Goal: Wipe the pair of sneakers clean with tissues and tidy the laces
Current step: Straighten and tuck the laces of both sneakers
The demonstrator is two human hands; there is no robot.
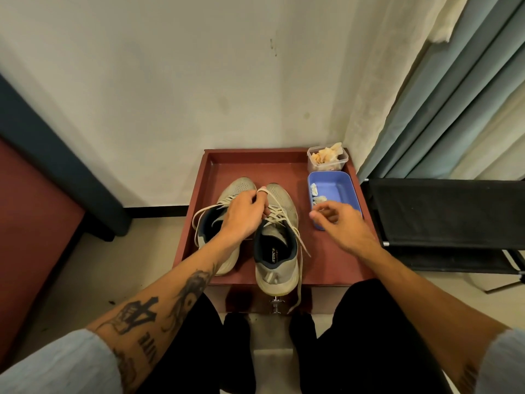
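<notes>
Two grey sneakers stand side by side on a red-brown tray table (335, 260), toes toward the wall. My left hand (244, 213) is over the left sneaker (224, 251) and pinches a white lace (277, 203) of the right sneaker (277, 263), looped round a raised finger. Another lace end (298, 291) hangs over the table's front edge. My right hand (336, 221) hovers at the near end of a blue tray (338, 189), fingers loosely curled, holding nothing that I can see. Crumpled used tissues (316, 194) lie in that tray.
A clear plastic box (341, 157) with tissues stands at the table's back right corner. A black folding stand (443, 220) is to the right, curtains behind it. A dark red and blue piece of furniture (37, 200) is on the left. My knees are just below the table.
</notes>
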